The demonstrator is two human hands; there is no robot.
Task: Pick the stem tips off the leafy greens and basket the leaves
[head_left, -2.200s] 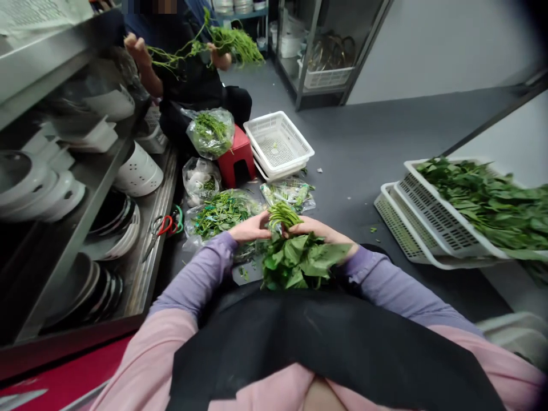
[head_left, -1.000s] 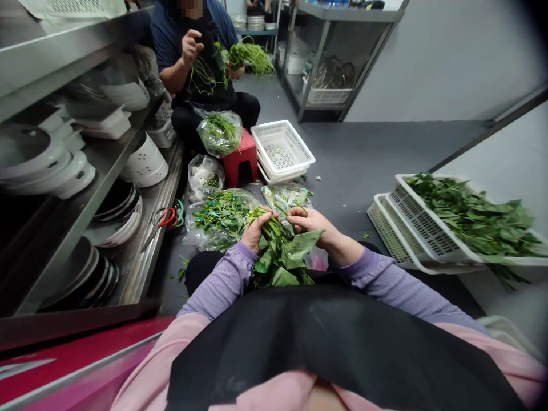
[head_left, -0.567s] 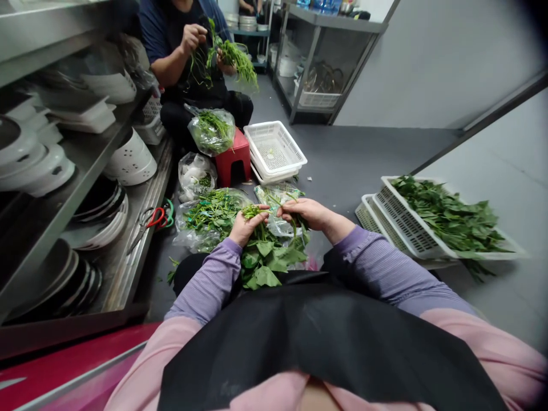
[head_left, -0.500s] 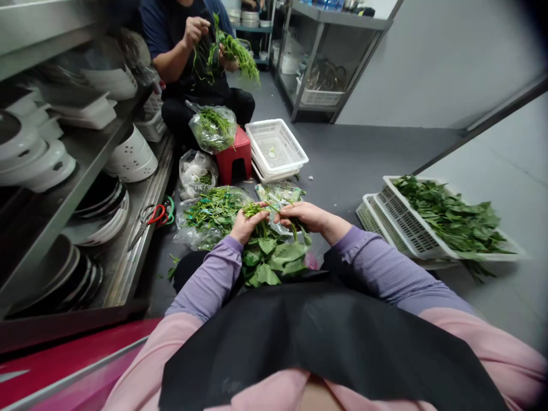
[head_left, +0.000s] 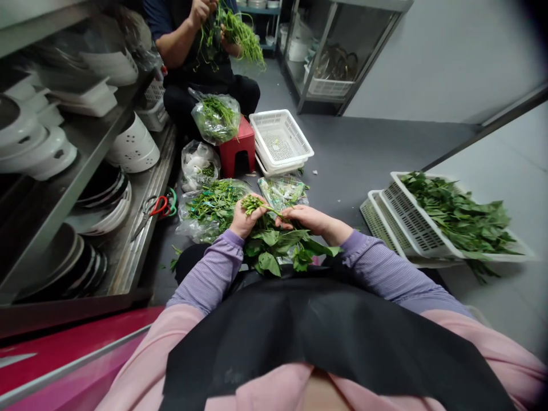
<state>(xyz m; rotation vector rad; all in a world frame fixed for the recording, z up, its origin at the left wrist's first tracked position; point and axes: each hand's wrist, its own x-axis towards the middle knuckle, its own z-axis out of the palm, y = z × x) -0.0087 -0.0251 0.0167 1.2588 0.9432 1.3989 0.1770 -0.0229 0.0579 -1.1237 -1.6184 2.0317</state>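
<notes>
My left hand (head_left: 247,218) is closed around a bundle of leafy greens (head_left: 274,244), whose cut stem ends poke up between thumb and fingers. Broad dark leaves hang below both hands, over my lap. Just to the right, my right hand (head_left: 306,218) pinches stems of the greens beside the bundle. Beyond my left hand, an open plastic bag of more greens (head_left: 209,206) lies on the floor. A patterned plastic bag (head_left: 282,191) with pale green bits on it lies just past my hands.
A white basket heaped with leaves (head_left: 454,211) stands at right. Ahead are a white basket (head_left: 280,142) and a red stool (head_left: 237,149) bearing a bag of greens (head_left: 217,119). Scissors (head_left: 159,206) lie on the left shelf's edge. A co-worker (head_left: 205,51) sits opposite, holding thin greens.
The bundle's stem ends now face up more in my left hand. Its leaves have spread right, below my right hand. The view has tilted slightly downward.
</notes>
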